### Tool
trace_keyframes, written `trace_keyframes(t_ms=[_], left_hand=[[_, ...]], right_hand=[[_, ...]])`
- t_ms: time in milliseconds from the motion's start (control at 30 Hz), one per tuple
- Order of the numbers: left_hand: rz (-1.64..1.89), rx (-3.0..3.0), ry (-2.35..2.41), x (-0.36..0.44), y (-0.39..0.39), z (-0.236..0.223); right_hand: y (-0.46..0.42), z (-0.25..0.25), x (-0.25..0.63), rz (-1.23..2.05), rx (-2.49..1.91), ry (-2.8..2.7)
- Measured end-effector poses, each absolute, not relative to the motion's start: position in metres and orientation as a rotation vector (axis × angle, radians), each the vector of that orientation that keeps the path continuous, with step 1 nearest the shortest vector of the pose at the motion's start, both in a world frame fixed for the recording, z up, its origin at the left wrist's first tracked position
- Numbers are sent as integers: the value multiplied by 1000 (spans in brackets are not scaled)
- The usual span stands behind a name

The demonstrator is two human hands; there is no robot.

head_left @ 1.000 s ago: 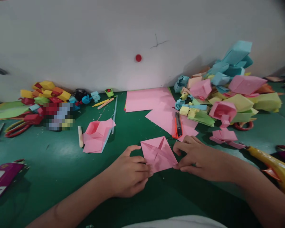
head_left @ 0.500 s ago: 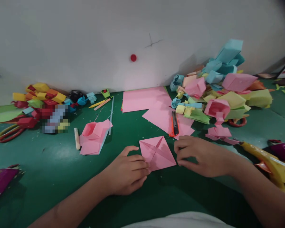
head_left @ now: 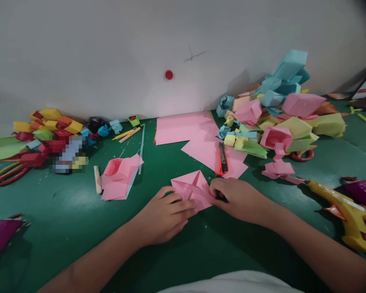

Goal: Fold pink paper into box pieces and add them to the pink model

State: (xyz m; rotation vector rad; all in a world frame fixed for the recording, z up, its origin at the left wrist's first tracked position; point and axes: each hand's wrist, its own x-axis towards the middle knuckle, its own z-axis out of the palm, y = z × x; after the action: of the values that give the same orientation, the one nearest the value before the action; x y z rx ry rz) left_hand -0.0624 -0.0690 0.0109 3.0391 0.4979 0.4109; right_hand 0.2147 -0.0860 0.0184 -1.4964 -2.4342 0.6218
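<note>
A folded pink paper square (head_left: 198, 185) lies on the green table in front of me, with creases running to its middle. Across its lower left part rest the fingers of my left hand (head_left: 167, 215), stretched out and slightly spread, palm down. At the paper's right corner, my right hand (head_left: 238, 199) pinches the edge between thumb and curled fingers. The fingertips of the left hand hide the paper's near left side. Just beyond the right hand lies a utility knife (head_left: 222, 158) with a black and orange body, on loose pink sheets (head_left: 198, 152).
Folded paper shapes are heaped at right (head_left: 295, 126) and left (head_left: 50, 126). A yellow glue gun (head_left: 347, 211) lies at right. Left of centre are a pink paper piece (head_left: 120, 179) and a glue stick (head_left: 97, 180). Red-handled scissors (head_left: 10, 175) lie far left.
My right hand has moved left and closed on the paper's right corner. The paper has shifted slightly left and away from me. My left hand's fingers reach further over it.
</note>
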Motion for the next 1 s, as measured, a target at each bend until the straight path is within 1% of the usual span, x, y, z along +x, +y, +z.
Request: trace_keyframes(t_ms=[167,433,567,733,833,1000], left_hand=[[411,3000,524,-62,-69,9],[374,3026,516,-60,-68,12],[453,3012,479,-60,-67,11],[505,2990,456,-61,-66,14],[540,2977,459,-61,-65,17],[612,2932,461,-64,-60,15]], right_hand=[[-83,21,212,730,-1572,-2336],[-82,16,211,695,-1590,-2311],[-83,12,212,581,-1466,-2337],[-86,13,215,419,-1179,-2512],[-87,15,216,439,-1096,-2554],[-86,17,216,442,-1117,-2587]])
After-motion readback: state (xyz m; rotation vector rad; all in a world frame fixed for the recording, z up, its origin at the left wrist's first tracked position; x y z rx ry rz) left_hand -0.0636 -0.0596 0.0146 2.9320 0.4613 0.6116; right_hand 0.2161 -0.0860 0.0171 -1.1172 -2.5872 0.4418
